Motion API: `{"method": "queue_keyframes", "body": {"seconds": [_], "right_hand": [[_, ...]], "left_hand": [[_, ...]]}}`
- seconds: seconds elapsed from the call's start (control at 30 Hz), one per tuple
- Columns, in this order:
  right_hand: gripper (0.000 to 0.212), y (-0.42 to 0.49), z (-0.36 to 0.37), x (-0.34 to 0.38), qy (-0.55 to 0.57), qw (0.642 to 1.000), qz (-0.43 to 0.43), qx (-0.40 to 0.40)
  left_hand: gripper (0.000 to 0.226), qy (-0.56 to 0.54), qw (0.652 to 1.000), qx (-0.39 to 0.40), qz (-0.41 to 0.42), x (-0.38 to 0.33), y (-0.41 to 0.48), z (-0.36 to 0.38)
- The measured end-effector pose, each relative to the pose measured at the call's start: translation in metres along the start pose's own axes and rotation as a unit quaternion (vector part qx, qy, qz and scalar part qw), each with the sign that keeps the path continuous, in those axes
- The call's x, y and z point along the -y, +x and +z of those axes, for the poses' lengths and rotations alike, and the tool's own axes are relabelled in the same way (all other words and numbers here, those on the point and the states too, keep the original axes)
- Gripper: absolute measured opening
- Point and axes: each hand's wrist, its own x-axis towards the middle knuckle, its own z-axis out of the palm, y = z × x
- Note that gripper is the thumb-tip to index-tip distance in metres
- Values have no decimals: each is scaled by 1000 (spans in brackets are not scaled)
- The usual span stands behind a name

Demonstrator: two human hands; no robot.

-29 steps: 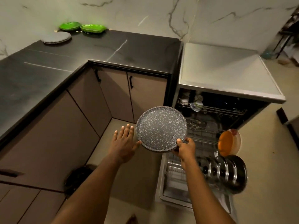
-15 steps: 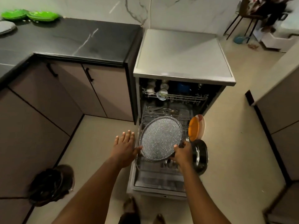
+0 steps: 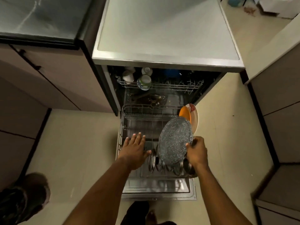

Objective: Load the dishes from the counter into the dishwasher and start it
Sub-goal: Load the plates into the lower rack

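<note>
A round grey speckled plate (image 3: 175,140) is tilted on edge over the right side of the pulled-out lower rack (image 3: 138,117) of the open dishwasher (image 3: 165,62). My right hand (image 3: 197,151) grips the plate's lower right rim. My left hand (image 3: 135,147) hovers flat with straight fingers over the rack's left part, apart from the plate. An orange plate (image 3: 185,114) and a cream plate (image 3: 194,119) stand on edge behind the speckled one. Several steel plates (image 3: 162,163) stand in the rack's front row, partly hidden by my hands.
The upper rack (image 3: 159,85) holds cups and a small bowl. The open door (image 3: 159,187) lies flat toward me, with my feet just below it. A dark counter (image 3: 37,18) and cabinets are on the left, a dark bin (image 3: 21,198) stands at lower left, and more cabinets run along the right.
The view swung from the counter down over the dishwasher. My right hand carried the speckled plate down and right to the lower rack, tilting it on edge. My left hand came off its rim.
</note>
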Motion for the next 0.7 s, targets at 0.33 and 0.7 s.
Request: {"method": "queue_keyframes", "body": {"seconds": [0.33, 0.7], "right_hand": [[29, 160, 50, -26, -108, 989, -52, -84], [31, 227, 95, -75, -153, 974, -81, -149]], "left_hand": [[73, 45, 998, 44, 18, 2, 207, 54], [77, 77, 996, 42, 7, -5, 364, 102]]}}
